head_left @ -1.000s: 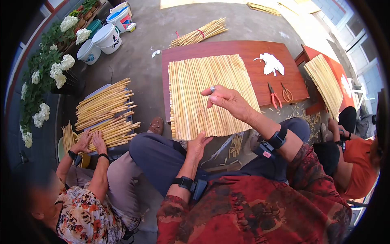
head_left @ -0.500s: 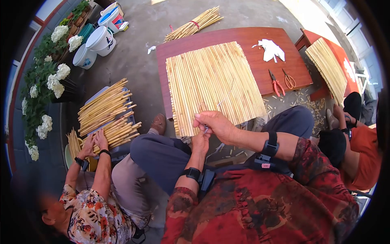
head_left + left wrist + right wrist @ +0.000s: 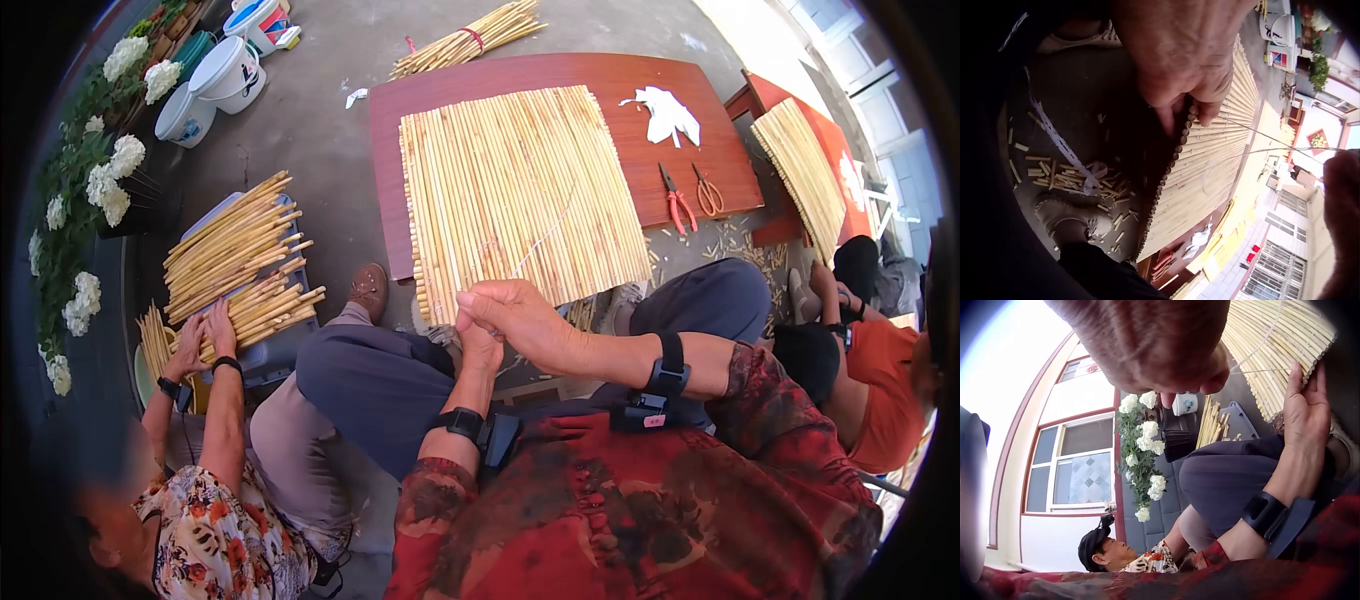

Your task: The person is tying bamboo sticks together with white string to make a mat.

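Note:
A mat of straw-coloured reed sticks (image 3: 510, 190) lies on the red-brown table, its near edge jutting toward my knees. My left hand (image 3: 481, 350) grips that edge near its left corner, thumb on top and fingers beneath, as the left wrist view shows. Over it in the head view is my right hand (image 3: 525, 322), fingertips together. In the right wrist view, a thin thread (image 3: 1260, 371) runs from the pinching right fingers (image 3: 1215, 380) to the mat. From the left wrist, two strands (image 3: 1272, 139) stretch from the mat toward the right hand. A looser pale length lies across the sticks.
Red-handled pliers (image 3: 677, 203), scissors (image 3: 709, 192) and a white cloth (image 3: 665, 115) lie on the table's right. At left, another person's hands (image 3: 205, 335) rest on reeds in a blue tray (image 3: 268, 350). Cut reed bits (image 3: 1066, 177) litter the floor.
My right hand has come down from above the mat to beside my left hand, then shifted slightly left. The left hand stays at the near edge; the head view has shifted.

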{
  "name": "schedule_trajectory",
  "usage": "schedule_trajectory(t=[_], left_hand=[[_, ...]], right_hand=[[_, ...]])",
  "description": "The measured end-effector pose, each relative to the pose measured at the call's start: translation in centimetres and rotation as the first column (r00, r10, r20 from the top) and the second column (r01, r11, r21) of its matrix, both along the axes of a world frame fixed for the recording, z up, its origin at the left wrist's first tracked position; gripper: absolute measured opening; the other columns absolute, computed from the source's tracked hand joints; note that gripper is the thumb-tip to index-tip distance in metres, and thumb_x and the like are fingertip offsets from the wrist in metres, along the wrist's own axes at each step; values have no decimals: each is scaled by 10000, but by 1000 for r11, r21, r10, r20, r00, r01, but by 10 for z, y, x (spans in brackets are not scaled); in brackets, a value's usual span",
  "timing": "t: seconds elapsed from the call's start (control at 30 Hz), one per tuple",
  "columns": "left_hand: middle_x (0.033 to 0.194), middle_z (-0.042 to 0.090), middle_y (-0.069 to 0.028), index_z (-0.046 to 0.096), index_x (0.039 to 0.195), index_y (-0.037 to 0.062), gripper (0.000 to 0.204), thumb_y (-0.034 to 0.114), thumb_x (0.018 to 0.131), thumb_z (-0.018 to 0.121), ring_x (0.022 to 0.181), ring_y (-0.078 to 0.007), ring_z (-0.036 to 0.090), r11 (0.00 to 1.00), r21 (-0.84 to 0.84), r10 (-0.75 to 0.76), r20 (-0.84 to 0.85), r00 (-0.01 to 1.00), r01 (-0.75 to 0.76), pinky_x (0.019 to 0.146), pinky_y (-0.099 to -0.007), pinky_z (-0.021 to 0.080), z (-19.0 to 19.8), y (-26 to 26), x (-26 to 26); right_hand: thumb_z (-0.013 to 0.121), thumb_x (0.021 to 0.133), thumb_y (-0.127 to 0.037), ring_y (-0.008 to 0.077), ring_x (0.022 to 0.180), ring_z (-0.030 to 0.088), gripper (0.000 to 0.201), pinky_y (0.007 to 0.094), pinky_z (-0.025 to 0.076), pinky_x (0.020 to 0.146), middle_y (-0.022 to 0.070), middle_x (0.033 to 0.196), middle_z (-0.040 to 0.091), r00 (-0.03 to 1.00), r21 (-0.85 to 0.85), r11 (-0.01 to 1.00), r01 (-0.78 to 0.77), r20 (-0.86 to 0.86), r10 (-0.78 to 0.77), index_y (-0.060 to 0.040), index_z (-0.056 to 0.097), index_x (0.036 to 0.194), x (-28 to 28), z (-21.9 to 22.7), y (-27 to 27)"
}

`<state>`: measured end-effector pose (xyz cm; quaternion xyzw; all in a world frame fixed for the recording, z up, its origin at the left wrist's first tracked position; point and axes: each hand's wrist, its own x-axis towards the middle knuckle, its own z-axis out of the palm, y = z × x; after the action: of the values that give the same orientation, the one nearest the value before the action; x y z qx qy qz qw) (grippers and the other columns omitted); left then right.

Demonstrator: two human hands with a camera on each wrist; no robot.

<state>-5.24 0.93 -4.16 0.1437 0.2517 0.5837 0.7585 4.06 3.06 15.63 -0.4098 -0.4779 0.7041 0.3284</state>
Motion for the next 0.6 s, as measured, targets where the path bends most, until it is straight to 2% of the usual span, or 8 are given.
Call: schedule_trajectory(t=[0.07,0.17,0.23,0.3,0.37,0.5,0.57,0.6], left_hand=[[1033,504,-42,423,1119,95,353,72,797,566,870,-151,541,963,-240,78,-173,982,-119,677,-274,466,24,-3,14],[1066,507,-66,396,1171,87,441,29,773,578,925,-194,538,936,-339,42,-160,986,-95,726,-332,477,32,-5,12],[1106,496,-81,378,1197,86,468,22,775,567,973,-216,524,939,-335,28,-151,988,-78,777,-383,463,25,-8,12],[1090,511,-96,398,1183,55,412,28,796,535,974,-245,520,937,-333,60,-149,987,-107,861,-435,415,31,-4,13],[1080,518,-94,415,1168,51,396,23,793,538,978,-242,518,932,-348,59,-135,989,-103,871,-437,406,34,-4,12],[1058,532,-85,438,1145,46,374,13,787,544,959,-228,519,924,-362,79,-133,988,-123,871,-430,404,26,-5,14],[1052,535,-81,443,1140,45,371,10,785,546,951,-225,520,923,-360,92,-134,987,-135,873,-432,401,26,-5,13],[1053,535,-81,446,1136,47,369,10,784,548,949,-226,519,921,-364,93,-135,987,-137,879,-437,395,26,-4,13]], right_hand=[[462,874,-251,56,584,442,298,194,376,555,-17,623,504,998,30,999,12,61,-14,-23,589,732,11,-11,5],[469,855,-252,118,677,520,319,253,422,682,65,696,547,948,493,868,-55,298,-109,14,579,718,33,-1,23],[480,853,-249,115,682,528,309,252,424,704,49,682,558,928,603,796,-52,324,-185,11,583,720,55,2,34],[504,845,-245,108,642,528,294,243,432,676,23,665,570,918,286,947,-148,397,24,2,588,710,100,19,44],[528,835,-242,95,603,526,285,246,435,607,-1,637,574,922,119,989,-83,386,31,-3,591,692,114,29,41],[559,812,-232,75,596,529,248,249,427,548,18,620,574,835,96,975,-199,538,118,-14,594,699,163,50,35],[589,781,-204,119,545,527,185,263,416,528,45,578,552,593,272,896,-351,805,-13,-35,599,708,176,55,32],[609,735,-169,203,578,533,125,298,427,551,76,606,547,445,293,874,-387,890,-101,-51,581,706,173,63,27]])
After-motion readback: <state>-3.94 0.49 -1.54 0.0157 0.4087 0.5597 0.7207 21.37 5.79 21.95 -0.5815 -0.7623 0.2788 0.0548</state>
